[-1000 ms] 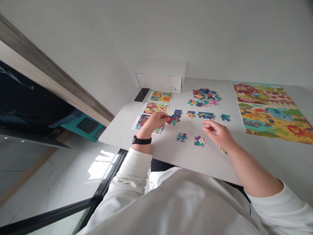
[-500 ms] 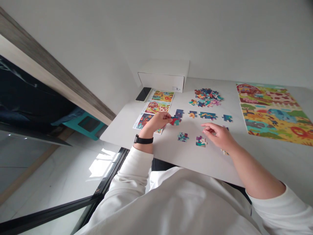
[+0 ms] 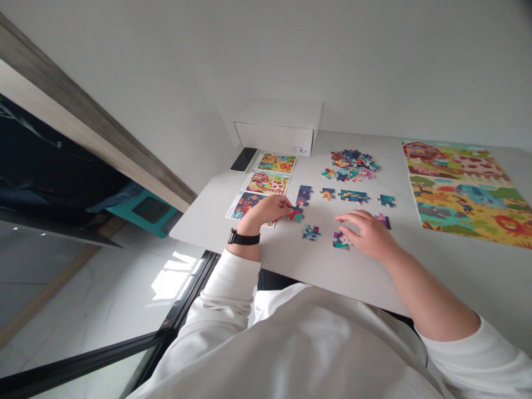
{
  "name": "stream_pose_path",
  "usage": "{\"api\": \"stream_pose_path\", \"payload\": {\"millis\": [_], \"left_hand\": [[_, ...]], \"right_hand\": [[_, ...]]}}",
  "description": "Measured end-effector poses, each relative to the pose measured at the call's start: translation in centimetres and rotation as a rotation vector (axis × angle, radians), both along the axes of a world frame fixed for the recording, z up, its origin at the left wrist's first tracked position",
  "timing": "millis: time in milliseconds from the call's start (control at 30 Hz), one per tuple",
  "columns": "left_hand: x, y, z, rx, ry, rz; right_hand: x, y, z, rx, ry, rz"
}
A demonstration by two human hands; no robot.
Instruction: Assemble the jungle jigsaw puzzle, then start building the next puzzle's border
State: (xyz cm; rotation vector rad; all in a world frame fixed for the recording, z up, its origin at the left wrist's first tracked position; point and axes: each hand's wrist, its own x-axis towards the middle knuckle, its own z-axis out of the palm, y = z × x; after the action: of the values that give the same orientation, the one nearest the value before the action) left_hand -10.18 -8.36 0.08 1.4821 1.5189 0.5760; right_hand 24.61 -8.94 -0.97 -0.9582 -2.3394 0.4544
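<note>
My left hand (image 3: 266, 210), with a black watch on its wrist, pinches a red and teal puzzle piece (image 3: 296, 213) just over the white table (image 3: 436, 266). My right hand (image 3: 368, 233) lies palm down with fingers spread, its fingertips touching a purple and white piece (image 3: 339, 240). A blue-green piece (image 3: 311, 233) sits between both hands. A purple piece (image 3: 383, 220) shows just behind my right hand. A row of small joined pieces (image 3: 351, 195) lies farther back.
A heap of loose pieces (image 3: 349, 165) lies near the wall. A finished colourful puzzle (image 3: 461, 188) covers the right side. Picture cards (image 3: 266, 183), a dark phone (image 3: 243, 159) and a white box (image 3: 276, 128) stand at the left back. The table's left edge drops to a floor.
My left hand has drawn the red and teal piece nearer, away from the back row. My right hand has lowered and moved left onto the purple and white piece, uncovering the purple piece behind it.
</note>
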Motion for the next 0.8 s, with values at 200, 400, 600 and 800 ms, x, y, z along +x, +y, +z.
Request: {"api": "stream_pose_path", "payload": {"millis": [200, 400, 600, 800], "left_hand": [[0.1, -0.5, 0.3, -0.024, 0.078, -0.006], [0.5, -0.8, 0.7, -0.059, 0.099, -0.003], [0.5, -0.8, 0.5, -0.042, 0.116, -0.002], [0.5, -1.0, 0.6, -0.025, 0.137, -0.003]], "right_hand": [[-3.6, -1.9, -0.1, 0.028, -0.115, 0.123], [-5.2, -2.4, -0.7, 0.053, -0.171, 0.071], [-5.5, -2.3, -0.8, 0.037, -0.215, 0.09], [-5.4, -2.3, -0.8, 0.015, -0.21, 0.094]]}}
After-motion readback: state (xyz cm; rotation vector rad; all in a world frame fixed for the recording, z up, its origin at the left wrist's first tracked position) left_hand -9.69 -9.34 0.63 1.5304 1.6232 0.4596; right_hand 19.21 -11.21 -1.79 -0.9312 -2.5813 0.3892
